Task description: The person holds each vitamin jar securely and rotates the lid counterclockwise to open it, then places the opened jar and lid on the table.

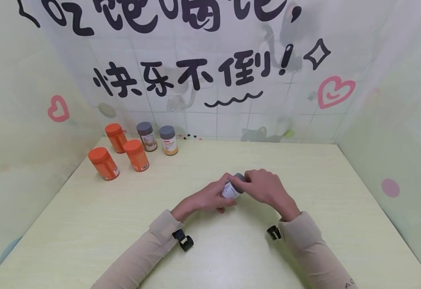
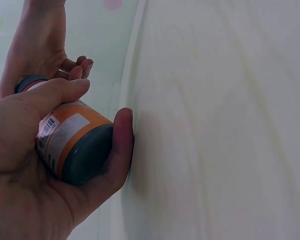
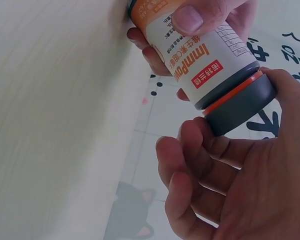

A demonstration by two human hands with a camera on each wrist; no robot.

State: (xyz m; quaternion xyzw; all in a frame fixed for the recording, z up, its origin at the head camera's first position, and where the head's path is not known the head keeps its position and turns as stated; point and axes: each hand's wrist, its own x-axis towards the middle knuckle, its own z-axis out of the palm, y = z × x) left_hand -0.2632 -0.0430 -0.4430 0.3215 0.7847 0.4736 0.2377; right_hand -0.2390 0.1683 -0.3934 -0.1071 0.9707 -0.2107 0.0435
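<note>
The head view looks forward and down over the counter (image 1: 210, 257), far enough off to take in both forearms (image 1: 138, 253), the left hand (image 1: 210, 196), the right hand (image 1: 265, 185) and the back wall (image 1: 214, 124) with its lettering (image 1: 192, 74). The left wrist view sits close to the left palm and faces the bottle (image 1: 231, 190) from its base, the right hand beyond; the counter appears turned on its side at the right. The right wrist view, also close, faces the lid (image 3: 242, 107), with the counter sideways at the left. All three share the bottle and both hands; the head and right wrist views also share the lettering.
</note>
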